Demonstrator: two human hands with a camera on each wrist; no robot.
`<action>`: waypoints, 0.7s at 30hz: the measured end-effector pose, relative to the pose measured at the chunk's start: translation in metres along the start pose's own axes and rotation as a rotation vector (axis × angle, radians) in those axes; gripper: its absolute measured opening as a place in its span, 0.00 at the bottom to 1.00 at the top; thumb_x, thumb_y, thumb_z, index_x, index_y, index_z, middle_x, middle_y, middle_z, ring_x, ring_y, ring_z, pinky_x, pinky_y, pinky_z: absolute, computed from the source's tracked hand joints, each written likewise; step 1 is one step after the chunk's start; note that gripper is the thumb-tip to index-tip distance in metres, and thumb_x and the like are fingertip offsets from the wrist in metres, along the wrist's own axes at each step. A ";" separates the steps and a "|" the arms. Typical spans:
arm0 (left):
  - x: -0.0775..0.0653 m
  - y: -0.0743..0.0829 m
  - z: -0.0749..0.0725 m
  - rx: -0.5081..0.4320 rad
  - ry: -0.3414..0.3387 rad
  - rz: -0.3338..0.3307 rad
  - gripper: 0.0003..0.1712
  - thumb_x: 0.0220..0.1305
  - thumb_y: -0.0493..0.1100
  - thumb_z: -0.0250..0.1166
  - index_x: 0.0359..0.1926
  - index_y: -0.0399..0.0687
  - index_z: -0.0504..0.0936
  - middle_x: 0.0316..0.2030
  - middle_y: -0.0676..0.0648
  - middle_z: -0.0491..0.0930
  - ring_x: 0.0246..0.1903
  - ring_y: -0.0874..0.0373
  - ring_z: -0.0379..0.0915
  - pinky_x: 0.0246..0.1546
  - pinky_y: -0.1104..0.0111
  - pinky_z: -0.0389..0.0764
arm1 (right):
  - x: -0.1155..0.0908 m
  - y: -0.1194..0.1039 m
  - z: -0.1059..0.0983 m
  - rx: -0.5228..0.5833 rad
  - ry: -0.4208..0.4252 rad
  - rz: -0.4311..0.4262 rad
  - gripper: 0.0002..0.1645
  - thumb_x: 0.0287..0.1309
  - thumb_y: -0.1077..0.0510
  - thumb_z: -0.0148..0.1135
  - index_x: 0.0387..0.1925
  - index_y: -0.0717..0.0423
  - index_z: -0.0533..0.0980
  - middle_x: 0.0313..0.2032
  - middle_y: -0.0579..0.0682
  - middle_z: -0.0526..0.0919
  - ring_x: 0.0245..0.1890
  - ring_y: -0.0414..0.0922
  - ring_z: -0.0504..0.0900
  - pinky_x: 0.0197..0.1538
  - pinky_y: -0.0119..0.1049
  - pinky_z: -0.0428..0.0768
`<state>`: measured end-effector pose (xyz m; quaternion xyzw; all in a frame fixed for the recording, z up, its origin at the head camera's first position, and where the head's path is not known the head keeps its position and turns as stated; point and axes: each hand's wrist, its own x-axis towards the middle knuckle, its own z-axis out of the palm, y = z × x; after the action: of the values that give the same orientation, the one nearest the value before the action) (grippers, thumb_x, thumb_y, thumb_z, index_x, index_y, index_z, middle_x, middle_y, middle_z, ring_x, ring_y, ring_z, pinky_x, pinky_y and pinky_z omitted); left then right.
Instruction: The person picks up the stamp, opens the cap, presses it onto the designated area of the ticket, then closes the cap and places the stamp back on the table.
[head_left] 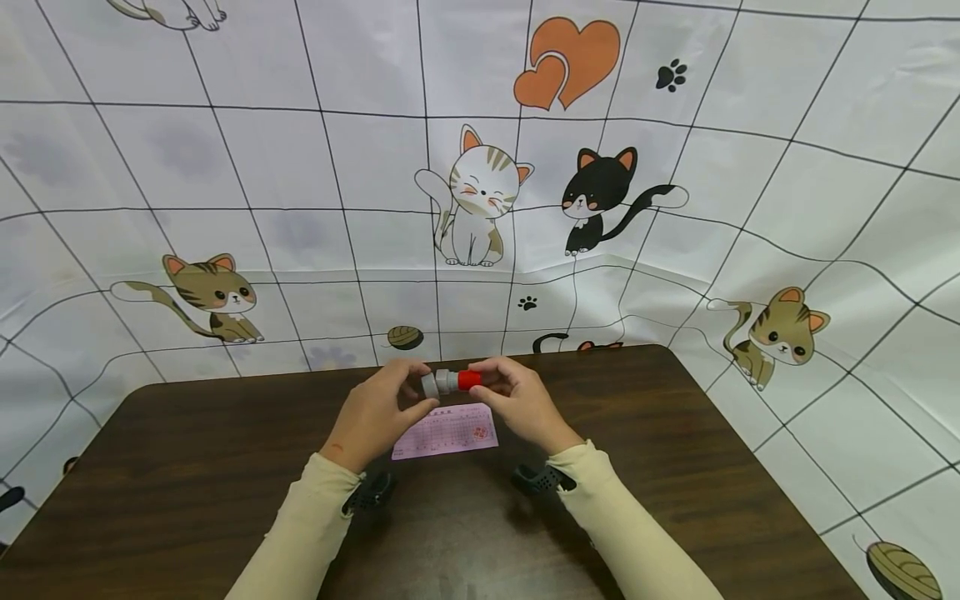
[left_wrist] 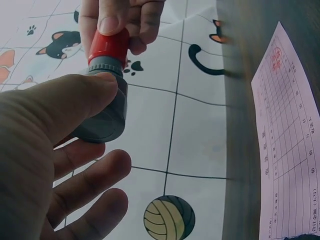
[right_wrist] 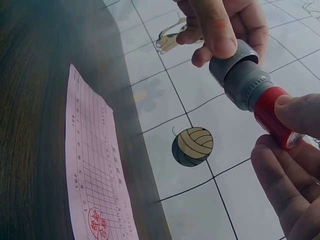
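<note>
A round stamp with a red handle (head_left: 468,380) and a grey lower part (head_left: 447,382) is held level between both hands, above the table's far half. My left hand (head_left: 378,412) pinches its grey cap (right_wrist: 222,72) with thumb and fingers. In the right wrist view the cap is at the stamp's grey end, tilted slightly against it. My right hand (head_left: 525,404) grips the red handle from the other side. Below the stamp lies a pink form slip (head_left: 442,435), printed with a grid and bearing a round red stamp mark (right_wrist: 98,224).
The dark wooden table (head_left: 225,467) ends just beyond the hands. Behind it hangs a white cloth (head_left: 360,167) with grid lines and printed cats, which also runs down along the right side. Dark straps (head_left: 543,479) sit on both wrists.
</note>
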<state>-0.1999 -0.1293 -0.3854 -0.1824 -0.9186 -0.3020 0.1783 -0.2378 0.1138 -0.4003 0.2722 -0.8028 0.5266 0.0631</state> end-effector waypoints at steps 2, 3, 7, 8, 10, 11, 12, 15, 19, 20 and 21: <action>0.000 0.000 0.000 0.003 0.000 0.001 0.29 0.60 0.46 0.78 0.59 0.48 0.78 0.48 0.48 0.85 0.40 0.56 0.85 0.43 0.57 0.87 | 0.000 -0.001 0.000 -0.001 -0.001 -0.005 0.20 0.64 0.63 0.71 0.57 0.56 0.81 0.51 0.55 0.85 0.44 0.47 0.89 0.52 0.42 0.86; 0.000 0.000 0.000 0.007 0.001 0.003 0.28 0.60 0.46 0.78 0.59 0.49 0.78 0.48 0.48 0.85 0.40 0.56 0.85 0.43 0.57 0.87 | 0.000 -0.001 0.000 -0.002 -0.002 -0.007 0.20 0.64 0.63 0.71 0.57 0.56 0.81 0.52 0.55 0.85 0.44 0.47 0.89 0.52 0.41 0.85; 0.001 0.000 -0.001 0.015 0.009 0.017 0.28 0.61 0.47 0.78 0.60 0.48 0.78 0.46 0.48 0.85 0.40 0.56 0.86 0.43 0.56 0.87 | -0.001 -0.003 0.001 0.009 -0.004 -0.013 0.20 0.64 0.63 0.71 0.57 0.56 0.81 0.52 0.55 0.85 0.44 0.48 0.89 0.53 0.41 0.85; 0.001 0.000 -0.001 0.016 0.011 0.019 0.28 0.61 0.47 0.78 0.60 0.47 0.78 0.46 0.48 0.86 0.40 0.56 0.86 0.43 0.56 0.87 | -0.001 -0.004 0.001 0.012 -0.005 -0.013 0.20 0.64 0.63 0.71 0.57 0.56 0.81 0.52 0.56 0.85 0.44 0.48 0.89 0.52 0.41 0.85; 0.000 0.000 -0.002 0.019 0.014 0.024 0.28 0.62 0.47 0.77 0.60 0.47 0.78 0.45 0.48 0.86 0.40 0.56 0.87 0.43 0.56 0.87 | -0.001 -0.004 0.001 0.016 -0.006 -0.013 0.20 0.64 0.64 0.71 0.57 0.56 0.81 0.52 0.56 0.85 0.44 0.48 0.89 0.52 0.41 0.85; 0.000 0.000 -0.002 0.019 0.016 0.026 0.28 0.62 0.47 0.77 0.60 0.47 0.78 0.45 0.48 0.86 0.39 0.55 0.87 0.43 0.55 0.87 | -0.001 -0.004 0.001 0.018 -0.007 -0.013 0.20 0.64 0.64 0.71 0.57 0.56 0.81 0.52 0.56 0.85 0.44 0.48 0.89 0.52 0.41 0.85; 0.000 -0.001 -0.002 0.017 0.016 0.027 0.28 0.62 0.47 0.77 0.60 0.47 0.78 0.45 0.47 0.86 0.40 0.55 0.87 0.43 0.55 0.87 | -0.001 -0.004 0.001 0.019 -0.009 -0.014 0.20 0.64 0.64 0.71 0.57 0.56 0.81 0.52 0.56 0.84 0.44 0.48 0.89 0.52 0.40 0.85; 0.000 -0.001 -0.002 0.003 0.012 0.029 0.28 0.62 0.47 0.77 0.60 0.47 0.78 0.47 0.47 0.86 0.41 0.55 0.87 0.44 0.55 0.87 | -0.001 -0.003 0.001 0.026 -0.014 -0.018 0.19 0.65 0.64 0.70 0.57 0.56 0.81 0.52 0.56 0.84 0.43 0.48 0.88 0.52 0.40 0.85; 0.000 -0.001 -0.002 -0.016 0.002 0.041 0.27 0.62 0.45 0.77 0.60 0.49 0.79 0.49 0.48 0.85 0.42 0.55 0.87 0.46 0.54 0.87 | -0.001 -0.002 0.001 0.033 -0.026 -0.023 0.19 0.65 0.64 0.69 0.57 0.56 0.80 0.53 0.56 0.84 0.44 0.48 0.88 0.53 0.40 0.85; 0.000 0.000 -0.002 -0.017 0.001 0.047 0.27 0.62 0.45 0.77 0.60 0.49 0.79 0.50 0.48 0.84 0.42 0.55 0.87 0.47 0.54 0.86 | -0.001 -0.002 0.001 0.036 -0.029 -0.025 0.19 0.66 0.64 0.69 0.57 0.56 0.80 0.53 0.56 0.84 0.44 0.49 0.88 0.53 0.41 0.85; 0.000 0.000 -0.001 -0.018 0.000 0.054 0.27 0.62 0.44 0.77 0.60 0.49 0.79 0.50 0.49 0.84 0.43 0.55 0.87 0.47 0.54 0.86 | -0.001 -0.002 0.001 0.037 -0.032 -0.026 0.19 0.66 0.64 0.69 0.57 0.56 0.80 0.53 0.56 0.84 0.45 0.49 0.88 0.53 0.41 0.85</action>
<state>-0.1994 -0.1305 -0.3846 -0.2090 -0.9104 -0.3055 0.1847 -0.2356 0.1128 -0.3996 0.2920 -0.7904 0.5360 0.0522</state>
